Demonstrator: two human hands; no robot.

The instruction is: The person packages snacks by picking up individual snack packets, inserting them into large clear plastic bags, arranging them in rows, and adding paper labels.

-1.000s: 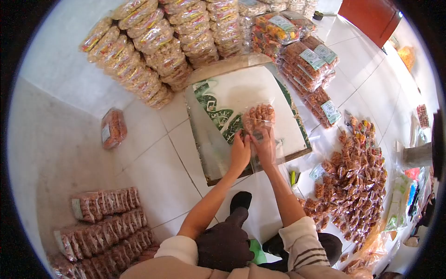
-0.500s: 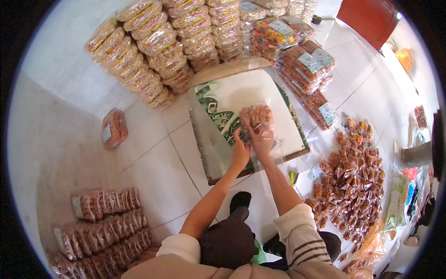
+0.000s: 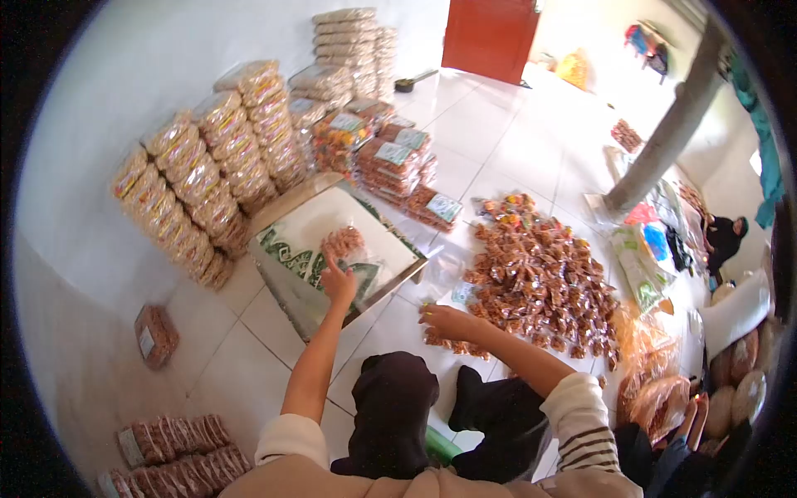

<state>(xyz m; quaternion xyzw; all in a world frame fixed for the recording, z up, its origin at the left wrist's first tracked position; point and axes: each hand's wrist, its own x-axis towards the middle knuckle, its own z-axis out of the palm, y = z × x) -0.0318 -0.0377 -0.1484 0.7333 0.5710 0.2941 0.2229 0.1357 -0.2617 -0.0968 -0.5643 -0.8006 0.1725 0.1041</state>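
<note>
A clear bag of brown snacks (image 3: pixel 343 241) lies on the white and green board (image 3: pixel 320 217). My left hand (image 3: pixel 339 282) is at the near end of this bag, its index finger stretched out and touching the plastic, the thumb apart. To the right of the board, low over the floor, my right hand (image 3: pixel 448 322) has its fingers pinched together. A small yellow-green object (image 3: pixel 427 307) shows at those fingertips, mostly hidden by them. A large pile of small brown snack packets (image 3: pixel 540 282) lies just beyond my right hand.
Stacks of pale snack bags (image 3: pixel 183 174) line the left wall. Labelled packs (image 3: pixel 390 162) stand behind the board. More packs (image 3: pixel 178 440) lie at lower left. A seated person (image 3: pixel 726 241) is at far right, near a pillar (image 3: pixel 664 133); another person's hands (image 3: pixel 696 415) show at lower right.
The view has swung to the right. My right hand has let go of the bag and moved right to the yellow-green object on the floor. My left hand stays by the bag.
</note>
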